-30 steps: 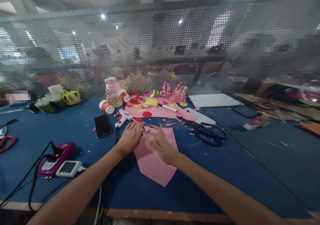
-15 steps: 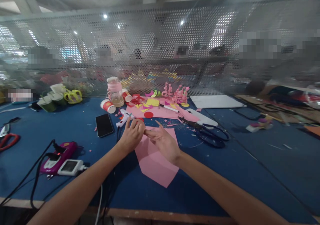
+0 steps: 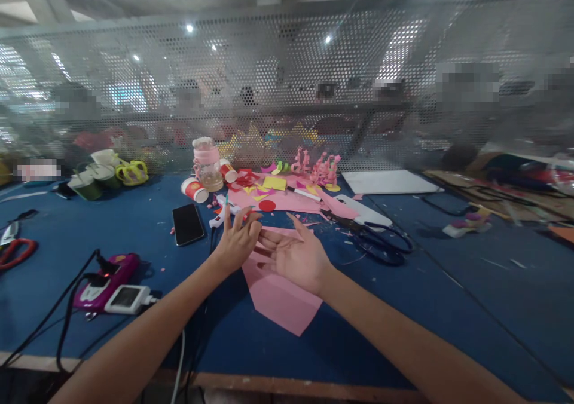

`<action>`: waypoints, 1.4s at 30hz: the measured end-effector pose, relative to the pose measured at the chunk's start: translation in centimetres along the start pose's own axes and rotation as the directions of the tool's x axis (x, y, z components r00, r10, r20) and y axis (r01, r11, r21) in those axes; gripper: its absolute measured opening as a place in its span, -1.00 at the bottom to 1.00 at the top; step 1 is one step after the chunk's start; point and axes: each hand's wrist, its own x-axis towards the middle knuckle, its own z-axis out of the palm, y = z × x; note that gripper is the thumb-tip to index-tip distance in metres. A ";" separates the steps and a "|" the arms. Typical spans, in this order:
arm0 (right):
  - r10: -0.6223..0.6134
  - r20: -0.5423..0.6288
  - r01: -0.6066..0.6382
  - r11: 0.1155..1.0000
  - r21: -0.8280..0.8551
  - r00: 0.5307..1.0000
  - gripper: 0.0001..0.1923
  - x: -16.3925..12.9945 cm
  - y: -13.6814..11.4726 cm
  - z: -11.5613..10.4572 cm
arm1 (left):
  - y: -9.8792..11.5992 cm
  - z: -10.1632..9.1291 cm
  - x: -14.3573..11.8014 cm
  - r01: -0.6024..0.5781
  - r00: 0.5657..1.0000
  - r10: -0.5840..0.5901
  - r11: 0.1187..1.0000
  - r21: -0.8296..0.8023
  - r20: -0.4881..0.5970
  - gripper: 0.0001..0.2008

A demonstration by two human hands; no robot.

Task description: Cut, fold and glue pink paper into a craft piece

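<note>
The left hand (image 3: pixel 237 241) has its fingers spread, touching the right hand (image 3: pixel 293 254), which is palm-up and open. Flat pink paper (image 3: pixel 278 293) lies under them on the blue counter (image 3: pixel 403 308). Black scissors (image 3: pixel 376 242) lie at 3 o'clock.

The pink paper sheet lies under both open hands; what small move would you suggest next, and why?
Probably lower the right hand palm-down onto the pink paper sheet to steady it. Both hands hover open and empty above it, the left hand fingers spread, so nothing holds the sheet.
</note>
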 end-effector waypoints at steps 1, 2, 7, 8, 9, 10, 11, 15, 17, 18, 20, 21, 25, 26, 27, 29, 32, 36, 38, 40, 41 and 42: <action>0.000 0.001 0.000 1.000 -0.019 1.000 -0.22 0.0 0.0 0.0 | 0.0 0.0 0.0 0.000 1.000 0.000 1.000 -0.001 0.001 -0.77; 0.000 -0.001 0.000 1.000 -0.028 1.000 -0.23 -0.1 0.0 -0.1 | 0.0 -0.1 0.0 0.000 1.000 0.000 1.000 -0.002 0.003 -0.77; 0.000 -0.009 0.001 0.993 0.114 1.000 -0.26 -0.2 0.2 0.0 | -0.2 -0.2 0.1 -0.011 1.000 0.011 1.000 0.001 -0.011 -0.79; 0.001 -0.017 0.002 0.987 0.161 1.000 -0.28 -0.1 0.3 0.0 | -0.2 -0.2 0.1 -0.017 1.000 0.017 1.000 0.002 -0.022 -0.80; 0.007 -0.027 -0.001 0.980 0.199 1.000 -0.31 -0.1 0.3 0.1 | -0.2 -0.2 0.1 -0.023 0.999 0.023 1.000 0.002 -0.034 -0.80; 0.010 -0.040 -0.001 0.975 0.222 0.999 -0.35 0.0 0.3 0.2 | -0.2 -0.2 0.1 -0.027 0.999 0.027 1.000 0.002 -0.046 -0.80; 0.010 -0.056 0.003 0.974 0.228 0.998 -0.42 0.0 0.3 0.3 | -0.2 -0.2 0.1 -0.029 0.998 0.029 1.000 -0.001 -0.055 -0.80; -0.031 -0.171 0.064 0.979 0.193 0.985 -0.80 0.3 0.6 0.6 | 0.1 -0.1 -0.1 -0.005 0.999 0.002 0.998 -0.059 -0.039 -0.80; -0.044 -0.225 0.088 0.977 0.192 0.973 -0.88 0.4 0.9 0.5 | 0.3 0.0 -0.2 0.024 1.000 -0.025 0.996 -0.087 -0.015 -0.82; -0.046 -0.240 0.094 0.977 0.193 0.970 -0.89 0.5 1.0 0.5 | 0.4 0.0 -0.3 0.033 0.999 -0.034 0.995 -0.097 -0.008 -0.83; -0.050 -0.248 0.098 0.978 0.185 0.968 -0.87 0.5 1.2 0.3 | 0.5 0.1 -0.4 0.042 0.999 -0.042 0.992 -0.117 0.002 -0.84; -0.053 -0.250 0.099 0.979 0.176 0.967 -0.86 0.5 1.2 0.2 | 0.6 0.2 -0.5 0.044 0.999 -0.043 0.990 -0.131 0.009 -0.84; -0.077 -0.261 0.105 0.990 0.095 0.962 -0.86 0.6 1.1 0.1 | 0.6 0.1 -0.5 0.056 0.998 -0.047 0.974 -0.219 0.046 -0.85; -0.093 -0.256 0.112 0.992 0.063 0.962 -0.85 0.6 1.1 0.1 | 0.6 0.0 -0.5 0.051 0.998 -0.040 0.967 -0.250 0.049 -0.86; -0.109 -0.246 0.120 0.992 0.028 0.963 -0.83 0.7 1.0 0.0 | 0.6 -0.1 -0.4 0.044 0.998 -0.031 0.957 -0.286 0.051 -0.86; -0.152 -0.230 0.140 0.988 -0.066 0.961 -0.79 0.8 1.0 -0.5 | 0.4 -0.3 -0.3 0.030 0.998 -0.007 0.927 -0.373 0.065 -0.81; -0.278 -0.203 0.192 0.913 -0.360 0.939 -0.75 1.2 1.0 -1.6 | -0.1 -0.6 0.1 0.026 0.992 0.042 0.859 -0.511 0.121 -0.62; -0.477 -0.025 0.205 0.423 -0.883 0.878 -0.77 0.9 1.2 -2.5 | -0.7 -0.6 0.4 0.055 0.979 0.068 0.819 -0.571 0.192 -0.67; -0.485 0.079 0.164 0.134 -0.977 0.871 -0.76 0.5 1.1 -2.3 | -0.9 -0.5 0.4 0.077 0.973 0.062 0.819 -0.568 0.222 -0.76; -0.458 0.169 0.165 -0.049 -0.985 0.873 -0.73 0.1 1.0 -2.0 | -1.1 -0.4 0.4 0.090 0.961 0.083 0.807 -0.583 0.264 -0.82; -0.446 0.208 0.181 -0.102 -0.978 0.871 -0.73 -0.1 0.9 -1.8 | -1.2 -0.4 0.4 0.089 0.952 0.107 0.799 -0.594 0.287 -0.84; -0.433 0.239 0.199 -0.136 -0.970 0.869 -0.73 -0.2 0.8 -1.7 | -1.2 -0.4 0.4 0.084 0.941 0.136 0.793 -0.604 0.310 -0.87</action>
